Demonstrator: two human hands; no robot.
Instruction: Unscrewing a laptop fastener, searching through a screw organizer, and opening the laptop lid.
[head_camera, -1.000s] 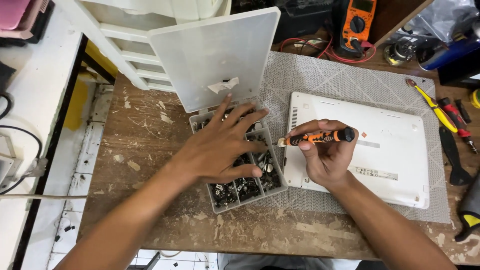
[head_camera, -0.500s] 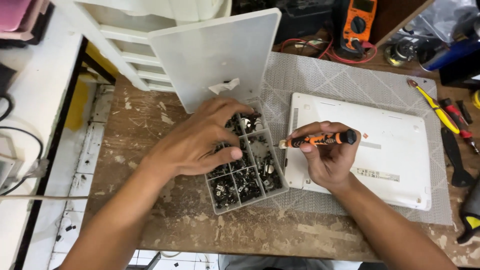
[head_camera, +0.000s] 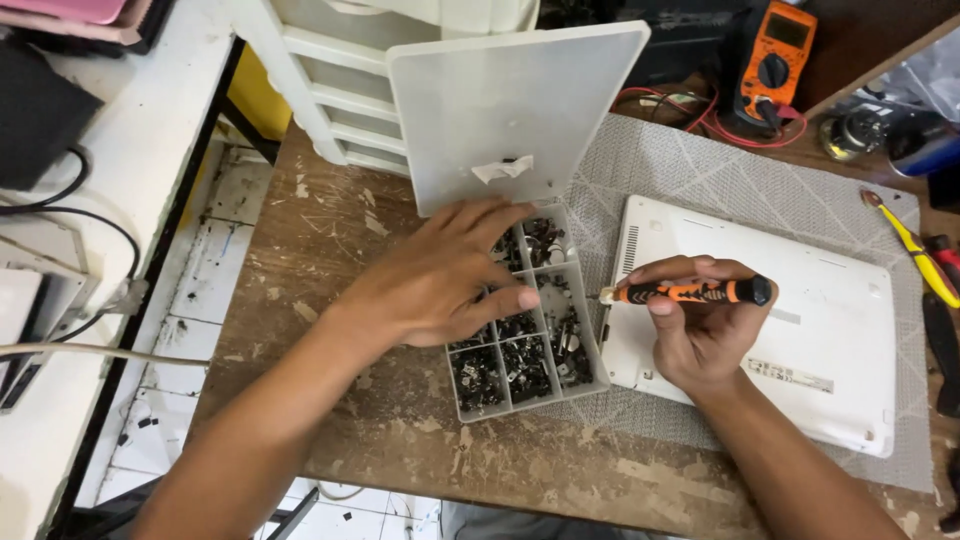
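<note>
My left hand (head_camera: 435, 280) lies palm down over the far compartments of a clear plastic organiser box (head_camera: 590, 375), fingers reaching into the small dark screws in it. I cannot tell whether the fingertips pinch a screw. The box's lid (head_camera: 510, 110) stands open behind it. My right hand (head_camera: 700, 335) grips an orange and black screwdriver (head_camera: 690, 291) held level, tip pointing left at the box's right wall. Under that hand a white laptop (head_camera: 830, 340) lies bottom side up on a grey patterned mat (head_camera: 700, 170).
An orange multimeter (head_camera: 775, 60) with red leads stands at the back. A yellow-handled tool (head_camera: 915, 245) and dark-handled tools (head_camera: 940, 340) lie at the right edge. White drawer units (head_camera: 330, 90) rise at the back left. The wooden table's left edge (head_camera: 225, 300) drops to a tiled floor.
My left hand has slid left and back across the screw box, uncovering the near compartments. The right hand with the screwdriver has barely moved.
</note>
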